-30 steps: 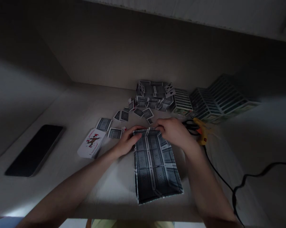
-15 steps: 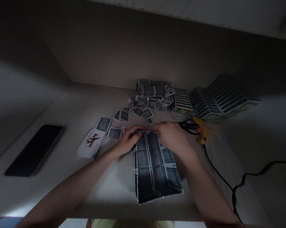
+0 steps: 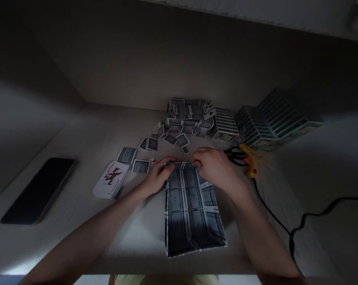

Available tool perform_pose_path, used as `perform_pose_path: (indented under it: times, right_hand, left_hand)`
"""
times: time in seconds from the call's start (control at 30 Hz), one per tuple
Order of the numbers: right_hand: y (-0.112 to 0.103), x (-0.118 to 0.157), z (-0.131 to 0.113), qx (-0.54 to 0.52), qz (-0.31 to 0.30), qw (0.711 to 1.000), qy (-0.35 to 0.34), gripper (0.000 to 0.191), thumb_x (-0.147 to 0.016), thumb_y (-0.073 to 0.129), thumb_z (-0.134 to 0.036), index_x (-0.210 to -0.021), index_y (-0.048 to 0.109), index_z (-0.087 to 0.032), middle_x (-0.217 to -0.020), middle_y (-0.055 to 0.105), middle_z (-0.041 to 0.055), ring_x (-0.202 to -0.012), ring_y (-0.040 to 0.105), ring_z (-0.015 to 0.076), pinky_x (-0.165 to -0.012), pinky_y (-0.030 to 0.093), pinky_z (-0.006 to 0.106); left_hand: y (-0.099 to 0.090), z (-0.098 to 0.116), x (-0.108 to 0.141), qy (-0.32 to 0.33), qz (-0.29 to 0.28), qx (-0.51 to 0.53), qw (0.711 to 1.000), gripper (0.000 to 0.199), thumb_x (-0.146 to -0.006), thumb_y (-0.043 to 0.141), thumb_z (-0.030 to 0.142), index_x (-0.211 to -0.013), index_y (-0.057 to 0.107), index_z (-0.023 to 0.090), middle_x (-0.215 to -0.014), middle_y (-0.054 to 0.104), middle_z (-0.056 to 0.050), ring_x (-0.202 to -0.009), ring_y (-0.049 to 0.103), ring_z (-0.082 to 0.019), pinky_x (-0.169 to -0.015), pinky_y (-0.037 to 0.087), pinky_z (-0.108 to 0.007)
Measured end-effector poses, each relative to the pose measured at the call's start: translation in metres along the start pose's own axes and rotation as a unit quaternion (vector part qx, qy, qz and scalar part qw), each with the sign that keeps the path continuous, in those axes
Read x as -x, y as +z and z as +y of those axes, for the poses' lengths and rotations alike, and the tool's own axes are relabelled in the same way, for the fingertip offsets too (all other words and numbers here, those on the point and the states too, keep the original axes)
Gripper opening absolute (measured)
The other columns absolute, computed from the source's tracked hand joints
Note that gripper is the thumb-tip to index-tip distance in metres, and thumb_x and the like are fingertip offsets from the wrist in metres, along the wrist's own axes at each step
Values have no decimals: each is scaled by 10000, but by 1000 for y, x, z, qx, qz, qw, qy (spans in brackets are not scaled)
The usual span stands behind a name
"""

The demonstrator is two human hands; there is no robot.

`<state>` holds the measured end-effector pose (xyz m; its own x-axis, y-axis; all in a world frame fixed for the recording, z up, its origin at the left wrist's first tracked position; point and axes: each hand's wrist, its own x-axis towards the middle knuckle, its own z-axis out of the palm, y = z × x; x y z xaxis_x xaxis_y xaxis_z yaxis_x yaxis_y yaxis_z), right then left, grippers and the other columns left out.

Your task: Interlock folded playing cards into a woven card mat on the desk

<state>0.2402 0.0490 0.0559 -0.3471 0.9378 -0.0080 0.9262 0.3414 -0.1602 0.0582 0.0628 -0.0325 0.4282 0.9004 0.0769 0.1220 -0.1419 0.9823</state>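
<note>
An open-topped box made of playing cards [image 3: 193,209], with dark patterned backs inside, lies in front of me on the table. My left hand [image 3: 159,174] grips its far left corner, thumb on the inner side and fingers behind the far wall. At the far right corner is my right hand [image 3: 211,166], its fingers curled in against the rim. Whether those fingertips pinch the wall or something small there is hidden. Several loose cards [image 3: 152,143] and cut pieces lie beyond my hands.
Left are a card stack [image 3: 111,180] topped by a joker and a black phone [image 3: 38,190]. Behind stand a card-built box [image 3: 189,114] and slatted card structures [image 3: 274,118]. Black-handled scissors [image 3: 237,155] and a yellow glue gun [image 3: 252,162] with a black cord lie right.
The view has shifted slightly, so everything sits a little further left. My right hand's fingers have moved slightly at the far rim; the left hand keeps its hold.
</note>
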Motion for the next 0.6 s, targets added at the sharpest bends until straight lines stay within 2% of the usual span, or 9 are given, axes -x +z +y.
perform_pose_path:
  times: [0.43,0.6]
  right_hand:
    - [7,1,-5,73,41,995,-52,154,-756,461,-89,-707,588,-160,-757,612,48,-748,566,178,-564,293,283]
    - [10,-2,-4,38,46,997,-54,171,-755,475,-78,-721,625,-154,-775,638,51,-761,580,185,-594,336,277]
  left_hand:
    - [1,-1,-1,23,12,-18,1000,235,-805,417,258,-919,595,156,-904,629,-24,-875,547,-167,-784,390,-249]
    - [1,4,-1,11,21,-21,1000,233,-793,421,272,-891,597,155,-869,624,-22,-856,543,-171,-765,392,-248]
